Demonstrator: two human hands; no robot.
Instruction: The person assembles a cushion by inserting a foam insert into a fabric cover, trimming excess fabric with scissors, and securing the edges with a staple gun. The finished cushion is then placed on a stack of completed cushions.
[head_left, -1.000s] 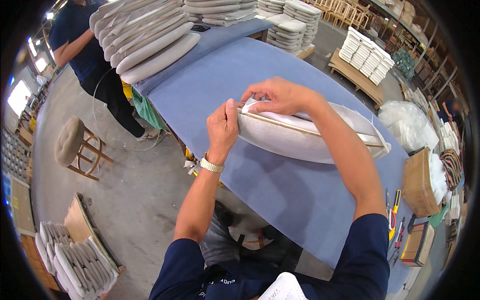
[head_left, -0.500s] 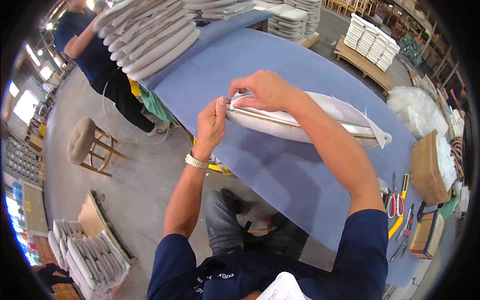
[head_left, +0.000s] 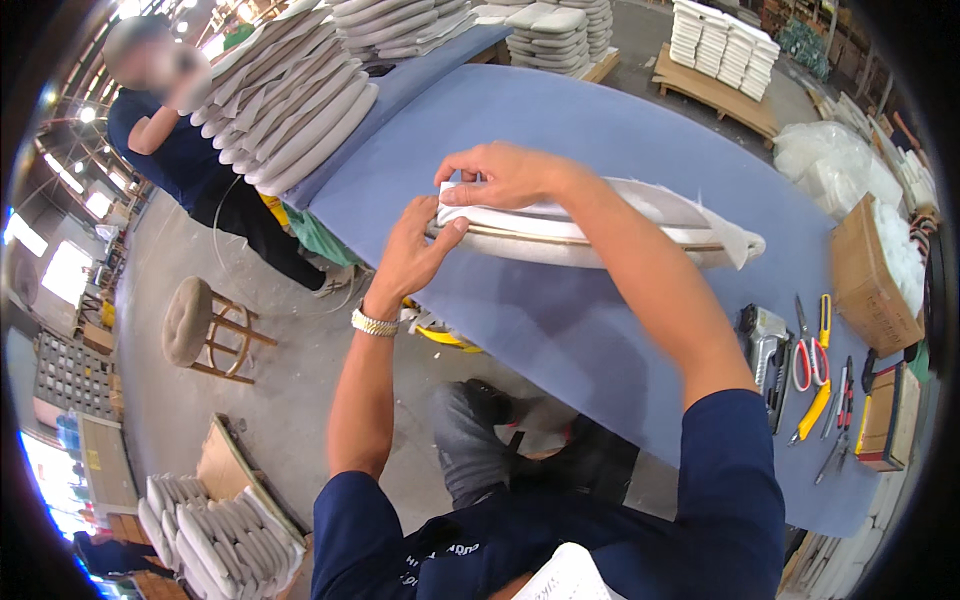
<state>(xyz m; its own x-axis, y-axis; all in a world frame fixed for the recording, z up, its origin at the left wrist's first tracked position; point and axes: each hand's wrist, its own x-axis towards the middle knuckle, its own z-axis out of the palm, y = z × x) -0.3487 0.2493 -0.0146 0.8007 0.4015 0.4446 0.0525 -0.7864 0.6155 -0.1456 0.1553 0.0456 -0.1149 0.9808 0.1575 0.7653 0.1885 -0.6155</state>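
A padded seat cushion [head_left: 560,246] with light grey fabric and a thin brown edge lies tilted on the blue table. Its loose white fabric [head_left: 655,207] is folded up along the far side. My left hand [head_left: 412,248] grips the cushion's left end, thumb pressed on its near edge and fingers behind it. Over the same end, my right hand [head_left: 505,178] pinches the fabric edge between thumb and curled fingers. Part of the cushion is hidden behind my right forearm.
A tall stack of cushions [head_left: 290,105] stands at the far left, beside a person [head_left: 185,155]. On the right lie a staple gun [head_left: 764,335], red-handled scissors [head_left: 811,365], yellow cutters [head_left: 824,320] and an open cardboard box [head_left: 872,285]. A round stool [head_left: 188,322] stands left.
The whole view has shifted, bringing the staple gun into fuller sight. My left thumb has come down onto the cushion's near edge; my right hand has opened its grip slightly around the fabric.
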